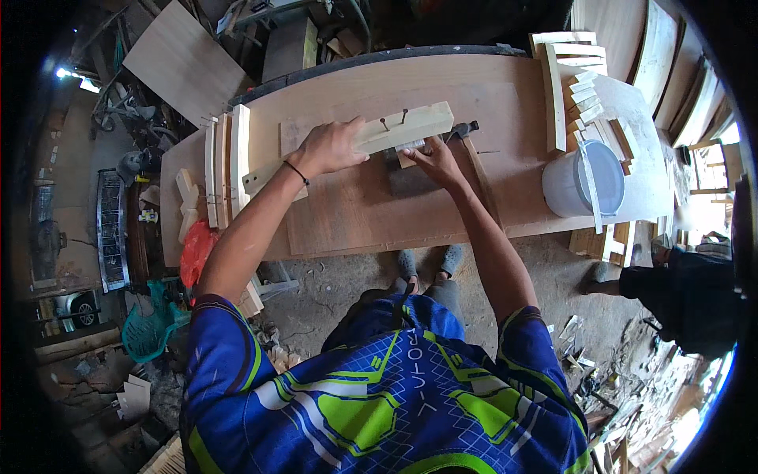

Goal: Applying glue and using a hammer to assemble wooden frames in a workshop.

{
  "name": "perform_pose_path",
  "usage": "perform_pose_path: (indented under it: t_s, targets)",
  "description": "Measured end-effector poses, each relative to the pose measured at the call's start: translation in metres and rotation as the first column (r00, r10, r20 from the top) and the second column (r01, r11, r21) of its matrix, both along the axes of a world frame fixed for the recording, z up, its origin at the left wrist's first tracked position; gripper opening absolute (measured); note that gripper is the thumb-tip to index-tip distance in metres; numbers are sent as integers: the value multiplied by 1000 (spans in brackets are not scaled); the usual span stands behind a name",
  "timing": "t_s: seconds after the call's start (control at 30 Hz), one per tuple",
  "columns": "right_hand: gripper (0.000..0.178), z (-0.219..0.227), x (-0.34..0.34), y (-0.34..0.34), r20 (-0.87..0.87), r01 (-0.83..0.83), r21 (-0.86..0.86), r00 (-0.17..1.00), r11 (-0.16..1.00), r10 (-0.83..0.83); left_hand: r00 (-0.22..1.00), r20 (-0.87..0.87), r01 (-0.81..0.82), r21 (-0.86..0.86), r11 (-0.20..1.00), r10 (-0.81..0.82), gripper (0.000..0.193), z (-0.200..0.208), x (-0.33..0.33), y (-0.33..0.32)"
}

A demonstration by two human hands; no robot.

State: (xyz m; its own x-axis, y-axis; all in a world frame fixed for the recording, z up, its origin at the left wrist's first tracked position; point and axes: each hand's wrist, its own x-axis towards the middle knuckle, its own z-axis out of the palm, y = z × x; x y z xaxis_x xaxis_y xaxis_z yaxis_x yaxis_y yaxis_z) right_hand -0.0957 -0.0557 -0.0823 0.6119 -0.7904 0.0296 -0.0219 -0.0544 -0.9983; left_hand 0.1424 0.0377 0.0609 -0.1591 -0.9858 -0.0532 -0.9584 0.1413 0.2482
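A pale wooden piece (422,122) with two nails (395,120) standing up in it lies across the middle of the bench. My left hand (332,148) is closed over its left part. At its near edge, close to the right end, my right hand (437,160) grips with thumb and forefinger; the other fingers are hidden. Below the wood sits a dark grey block (409,183), partly covered by my hand. A hammer (478,170) lies just right of my right hand, its head at the far end. A single loose nail (488,151) rests beside the handle.
Curved wooden strips (238,162) with nails stand at the bench's left end, near a red plastic bag (199,249). At right are a white bucket (564,188) and stacked wooden parts (586,101). A person in dark clothes (683,296) is at the far right. Scraps litter the floor.
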Motion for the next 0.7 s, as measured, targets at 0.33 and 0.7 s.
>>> perform_pose_path:
  t_s: [0.33,0.7]
  targets:
    - [56,1,-4,-3,-60,-40,-45,998,998,37,999,-2,-42,90,995,43,54,6,-20,3]
    - [57,14,-6,2,-83,-25,-50,996,998,21,1000,-7,-25,81,996,26,52,4,-20,3]
